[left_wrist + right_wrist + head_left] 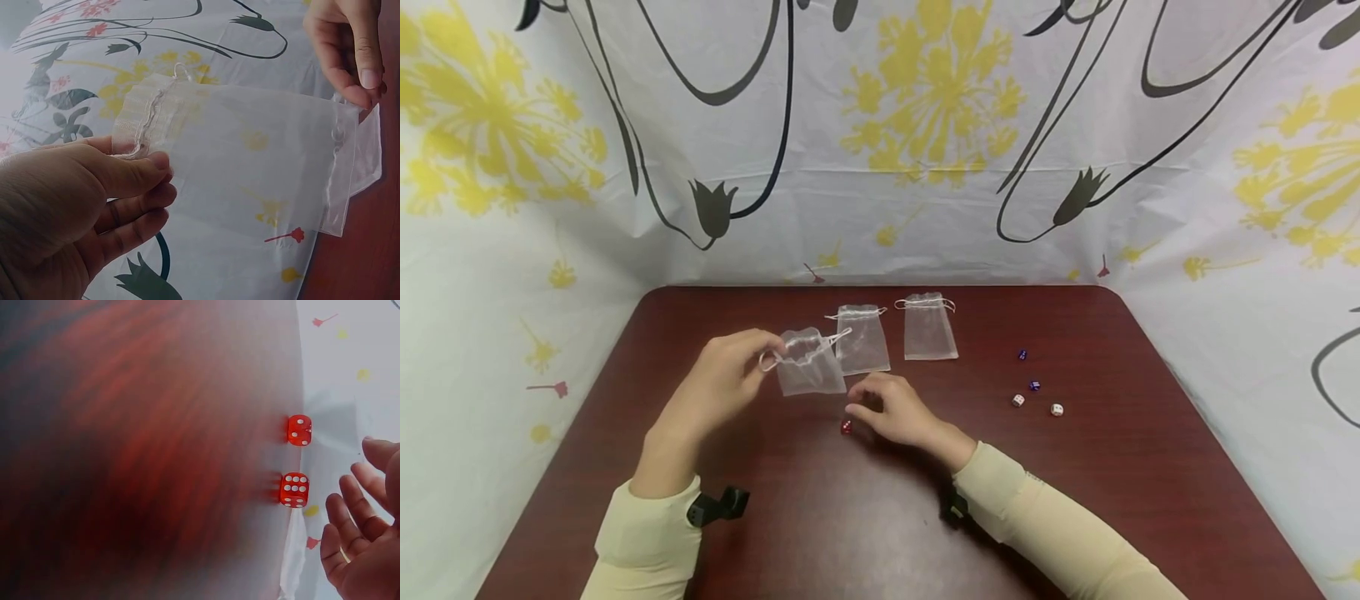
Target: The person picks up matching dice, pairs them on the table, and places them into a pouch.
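A sheer white drawstring bag (811, 371) hangs from my left hand (722, 375), whose thumb and fingers pinch it by the gathered top. In the left wrist view the bag (250, 156) spreads out to the right from the pinching thumb (140, 178). My right hand (895, 408) is low over the table, just beside a red die (846, 427). Two red dice, one showing six (294, 489) and one higher up (299, 430), appear in the right wrist view. There the right hand's fingers (350, 525) are loosely bent, holding nothing.
Two more sheer bags lie flat at the back, a middle one (863, 342) and one farther right (928, 329). On the right are two blue dice (1022, 354) and two white dice (1057, 410). A patterned cloth (880, 225) hangs behind the dark red table (850, 533).
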{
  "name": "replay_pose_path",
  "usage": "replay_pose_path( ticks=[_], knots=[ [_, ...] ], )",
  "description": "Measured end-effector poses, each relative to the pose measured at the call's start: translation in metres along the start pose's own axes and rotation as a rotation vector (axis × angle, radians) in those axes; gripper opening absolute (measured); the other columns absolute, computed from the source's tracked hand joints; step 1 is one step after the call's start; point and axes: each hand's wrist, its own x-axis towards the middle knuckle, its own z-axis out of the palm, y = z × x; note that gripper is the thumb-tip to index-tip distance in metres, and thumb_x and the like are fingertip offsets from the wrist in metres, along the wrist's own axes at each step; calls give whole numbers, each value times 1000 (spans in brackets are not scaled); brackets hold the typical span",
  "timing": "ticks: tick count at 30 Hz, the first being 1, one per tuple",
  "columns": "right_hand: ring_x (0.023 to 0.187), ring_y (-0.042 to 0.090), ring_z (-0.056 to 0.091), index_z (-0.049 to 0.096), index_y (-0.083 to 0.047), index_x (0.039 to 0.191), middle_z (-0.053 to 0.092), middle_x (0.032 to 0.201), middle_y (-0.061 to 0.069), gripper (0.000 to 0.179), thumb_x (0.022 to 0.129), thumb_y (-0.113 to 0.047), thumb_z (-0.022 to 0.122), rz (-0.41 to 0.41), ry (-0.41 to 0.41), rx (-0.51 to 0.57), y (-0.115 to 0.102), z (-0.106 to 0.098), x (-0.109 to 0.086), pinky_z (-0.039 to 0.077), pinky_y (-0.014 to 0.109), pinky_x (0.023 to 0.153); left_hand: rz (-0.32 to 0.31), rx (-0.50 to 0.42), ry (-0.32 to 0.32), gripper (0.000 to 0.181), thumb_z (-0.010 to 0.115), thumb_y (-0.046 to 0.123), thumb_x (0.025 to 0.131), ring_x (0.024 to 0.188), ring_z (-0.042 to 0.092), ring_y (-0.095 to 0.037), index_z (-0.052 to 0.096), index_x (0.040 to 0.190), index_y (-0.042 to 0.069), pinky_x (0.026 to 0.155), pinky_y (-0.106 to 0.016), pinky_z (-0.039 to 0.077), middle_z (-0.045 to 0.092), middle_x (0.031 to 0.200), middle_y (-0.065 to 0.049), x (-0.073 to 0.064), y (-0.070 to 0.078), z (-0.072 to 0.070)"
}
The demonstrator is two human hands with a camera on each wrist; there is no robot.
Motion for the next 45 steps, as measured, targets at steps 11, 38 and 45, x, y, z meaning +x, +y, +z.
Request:
replay_pose_path(
  ticks=[11,38,45],
  knots=[
    [87,6,60,77,-15,104,67,95,-7,21,91,-31,78,0,-237,-83,5,6,-4,51,25,80,-75,18,-67,22,70,-14,84,81,65,-19,72,93,7,75,-40,56,72,89,-3,-2,-3,4],
    [90,6,63,78,-16,105,68,95,-7,18,91,-27,78,-48,-179,-167,-2,-5,-4,54,27,79,-87,22,-78,21,70,-13,84,82,66,-20,72,93,6,76,-41,56,72,90,-3,-4,-9,12],
    [88,9,64,77,-9,107,69,96,-4,21,91,-23,78,-76,-81,-124,-12,-31,6,53,29,77,-59,15,-64,22,70,-14,83,79,65,-19,71,92,6,72,-39,55,72,88,-3,0,-10,13]
  ],
)
